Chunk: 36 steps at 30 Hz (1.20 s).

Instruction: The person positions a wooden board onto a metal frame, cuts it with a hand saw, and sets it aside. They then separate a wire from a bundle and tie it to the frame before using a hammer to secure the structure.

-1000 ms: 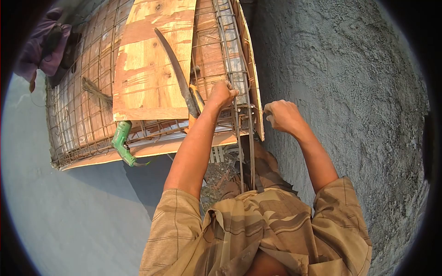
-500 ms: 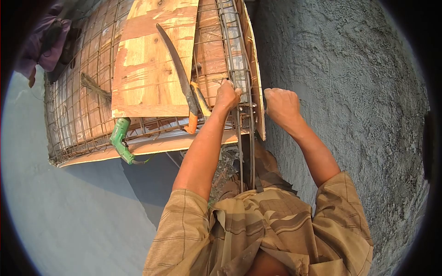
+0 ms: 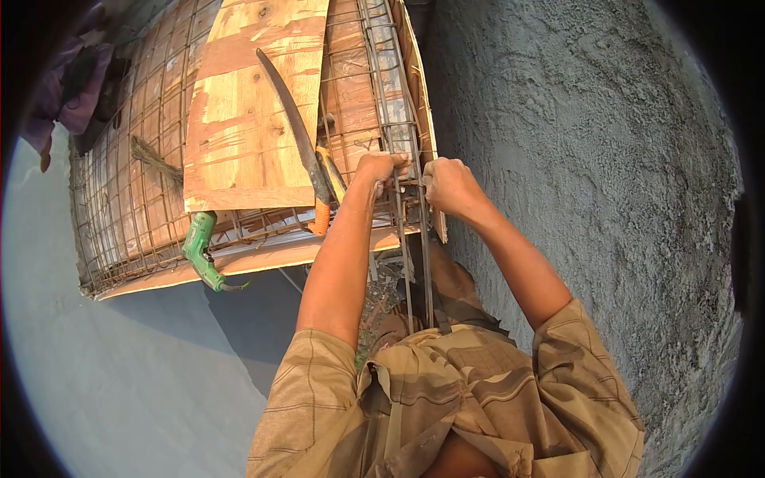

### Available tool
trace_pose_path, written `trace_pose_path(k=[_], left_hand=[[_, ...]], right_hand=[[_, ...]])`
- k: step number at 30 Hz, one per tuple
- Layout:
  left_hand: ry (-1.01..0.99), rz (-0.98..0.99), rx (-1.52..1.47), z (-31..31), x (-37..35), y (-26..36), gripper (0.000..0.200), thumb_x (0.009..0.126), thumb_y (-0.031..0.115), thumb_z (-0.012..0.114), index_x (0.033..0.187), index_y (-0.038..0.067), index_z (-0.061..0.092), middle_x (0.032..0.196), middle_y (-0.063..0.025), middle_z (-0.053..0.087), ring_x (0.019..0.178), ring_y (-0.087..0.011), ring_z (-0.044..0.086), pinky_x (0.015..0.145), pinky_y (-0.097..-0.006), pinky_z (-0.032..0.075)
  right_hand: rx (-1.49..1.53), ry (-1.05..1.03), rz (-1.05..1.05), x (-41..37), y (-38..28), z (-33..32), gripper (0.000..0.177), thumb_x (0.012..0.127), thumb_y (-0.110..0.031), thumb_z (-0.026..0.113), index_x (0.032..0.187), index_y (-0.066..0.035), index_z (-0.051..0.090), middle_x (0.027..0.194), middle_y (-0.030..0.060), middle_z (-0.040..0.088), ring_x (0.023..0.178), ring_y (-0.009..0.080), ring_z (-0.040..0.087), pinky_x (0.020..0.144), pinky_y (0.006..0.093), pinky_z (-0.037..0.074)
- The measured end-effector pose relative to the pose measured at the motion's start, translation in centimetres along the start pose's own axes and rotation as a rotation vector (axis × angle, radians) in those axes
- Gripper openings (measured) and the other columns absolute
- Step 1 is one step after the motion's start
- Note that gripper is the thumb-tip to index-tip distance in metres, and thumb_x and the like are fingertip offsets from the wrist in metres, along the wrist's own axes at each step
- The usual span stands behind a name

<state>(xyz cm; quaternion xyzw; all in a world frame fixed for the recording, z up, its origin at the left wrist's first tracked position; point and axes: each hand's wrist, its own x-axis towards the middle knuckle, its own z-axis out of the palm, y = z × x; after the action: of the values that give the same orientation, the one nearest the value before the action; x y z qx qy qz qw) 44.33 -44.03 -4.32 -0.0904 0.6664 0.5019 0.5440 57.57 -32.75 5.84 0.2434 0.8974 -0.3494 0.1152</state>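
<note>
My left hand is closed at the left side of the long steel bars that run along the form's right edge. What its fingers pinch is too small to make out. On the other side of the bars, my right hand is closed with its fingertips close to the steel, over the upright plywood edge board. Its grip hides whatever it may hold. Beside my left forearm, a curved handsaw with an orange handle lies on a plywood sheet.
A green power drill hangs at the form's front edge. A bundle of thin wire rests on the rebar mesh. Rough grey plaster wall rises at right. Another person's purple clothing shows at upper left. Bar ends project toward my waist.
My right hand has moved left, from beyond the edge board to the bars near my left hand. The whole view has shifted slightly, with the form now further left.
</note>
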Motion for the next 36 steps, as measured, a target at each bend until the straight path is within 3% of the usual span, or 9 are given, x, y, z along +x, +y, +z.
trace_pose_path(k=[3, 10, 14, 15, 17, 20, 28, 31, 36], left_hand=[[-0.035, 0.049, -0.169, -1.2, 1.2, -0.8, 0.018, 0.090, 0.008, 0.064, 0.104, 0.000, 0.072, 0.092, -0.0087, 0.075, 0.075, -0.0157, 0.071, 0.052, -0.0238, 0.043], [-0.113, 0.301, 0.376, -2.4, -0.3, 0.4, 0.020, 0.094, 0.000, 0.057, 0.109, -0.002, 0.070, 0.092, -0.0066, 0.073, 0.073, -0.0133, 0.067, 0.064, -0.0249, 0.055], [-0.145, 0.314, 0.389, -2.9, 0.0, -0.1, 0.019, 0.097, 0.001, 0.058, 0.113, 0.000, 0.069, 0.093, -0.0061, 0.071, 0.072, -0.0132, 0.066, 0.064, -0.0263, 0.057], [-0.163, 0.332, 0.362, -3.0, 0.3, -0.2, 0.019, 0.097, 0.002, 0.059, 0.113, -0.001, 0.069, 0.093, -0.0064, 0.070, 0.072, -0.0132, 0.066, 0.064, -0.0267, 0.058], [-0.157, 0.306, 0.432, -3.1, -0.2, 0.3, 0.018, 0.097, 0.003, 0.059, 0.112, -0.002, 0.069, 0.095, -0.0070, 0.070, 0.072, -0.0137, 0.066, 0.063, -0.0261, 0.057], [-0.173, 0.271, 0.427, -3.1, -0.1, 0.5, 0.016, 0.097, 0.003, 0.059, 0.109, -0.002, 0.067, 0.096, -0.0070, 0.070, 0.073, -0.0145, 0.067, 0.063, -0.0263, 0.058], [-0.197, 0.219, 0.333, -3.6, 0.9, -0.3, 0.035, 0.098, 0.005, 0.059, 0.130, -0.009, 0.054, 0.096, -0.0116, 0.069, 0.069, -0.0162, 0.066, 0.057, -0.0271, 0.055], [-0.053, 0.219, 0.342, -2.2, -1.2, 0.4, 0.036, 0.098, 0.005, 0.059, 0.131, -0.010, 0.053, 0.095, -0.0119, 0.068, 0.067, -0.0158, 0.064, 0.056, -0.0272, 0.054], [0.035, 0.620, 0.745, -2.9, 0.2, -1.5, 0.024, 0.094, 0.006, 0.062, 0.118, 0.001, 0.066, 0.103, -0.0146, 0.064, 0.075, -0.0248, 0.066, 0.062, -0.0351, 0.055]], right_hand=[[0.067, 0.066, -0.006, 2.4, 1.1, 2.0, 0.013, 0.076, 0.000, 0.059, 0.081, 0.007, 0.068, 0.083, 0.0332, 0.066, 0.087, 0.0486, 0.067, 0.080, 0.0524, 0.054], [0.188, 0.017, -0.058, 4.5, 1.1, 1.6, 0.020, 0.085, -0.014, 0.065, 0.094, 0.002, 0.074, 0.085, 0.0278, 0.070, 0.086, 0.0408, 0.071, 0.080, 0.0458, 0.055], [0.549, -0.035, 0.077, 4.0, 1.9, 1.3, 0.018, 0.096, -0.012, 0.059, 0.093, 0.003, 0.070, 0.073, 0.0056, 0.068, 0.060, 0.0097, 0.060, 0.057, 0.0282, 0.049], [0.535, -0.044, 0.109, 4.2, 2.7, 2.7, 0.018, 0.096, -0.011, 0.058, 0.091, 0.002, 0.069, 0.073, 0.0058, 0.067, 0.060, 0.0109, 0.062, 0.058, 0.0288, 0.050], [0.610, -0.136, 0.216, 3.7, 1.6, 2.5, 0.022, 0.090, -0.015, 0.060, 0.094, 0.002, 0.074, 0.085, 0.0222, 0.072, 0.082, 0.0300, 0.072, 0.077, 0.0409, 0.054], [0.339, -0.103, 0.107, 4.3, 1.1, 3.4, 0.022, 0.097, -0.013, 0.055, 0.093, 0.003, 0.070, 0.075, 0.0095, 0.069, 0.063, 0.0157, 0.065, 0.064, 0.0332, 0.052], [0.406, 0.003, 0.029, 4.6, 0.6, 4.5, 0.025, 0.095, -0.013, 0.051, 0.098, 0.002, 0.071, 0.080, 0.0094, 0.070, 0.077, 0.0221, 0.067, 0.076, 0.0361, 0.051], [0.429, -0.012, 0.052, 4.3, 0.3, 4.0, 0.029, 0.090, -0.015, 0.051, 0.099, 0.001, 0.073, 0.091, 0.0233, 0.071, 0.088, 0.0366, 0.070, 0.083, 0.0438, 0.052], [0.133, 0.092, -0.017, 3.1, -0.5, 1.7, 0.021, 0.084, -0.009, 0.057, 0.093, 0.004, 0.071, 0.089, 0.0273, 0.070, 0.089, 0.0401, 0.070, 0.082, 0.0488, 0.054]])
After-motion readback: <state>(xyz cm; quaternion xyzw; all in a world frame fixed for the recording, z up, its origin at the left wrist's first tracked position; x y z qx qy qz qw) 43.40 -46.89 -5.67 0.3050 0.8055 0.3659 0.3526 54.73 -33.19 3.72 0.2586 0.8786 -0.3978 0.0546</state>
